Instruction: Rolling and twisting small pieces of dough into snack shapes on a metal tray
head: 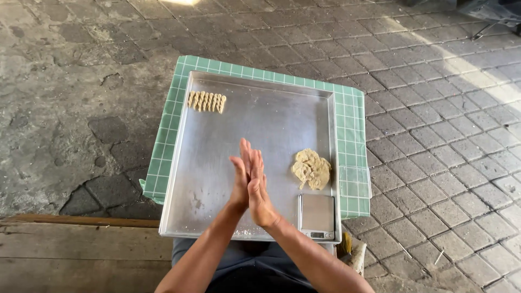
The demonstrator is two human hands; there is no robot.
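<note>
My left hand point(239, 179) and my right hand point(258, 187) are pressed palm to palm, fingers straight and pointing away from me, above the near middle of a large metal tray point(260, 114). What lies between the palms is hidden. A lump of pale dough point(311, 169) rests on the tray to the right of my hands. A short row of several twisted dough pieces point(206, 101) lies at the tray's far left corner. A small silver kitchen scale point(317, 217) sits at the near right corner.
The tray rests on a green-and-white checked cloth point(353, 130) over a low stand. Grey paving stones surround it, sunlit at the far right. A wooden plank point(76, 249) lies at the near left.
</note>
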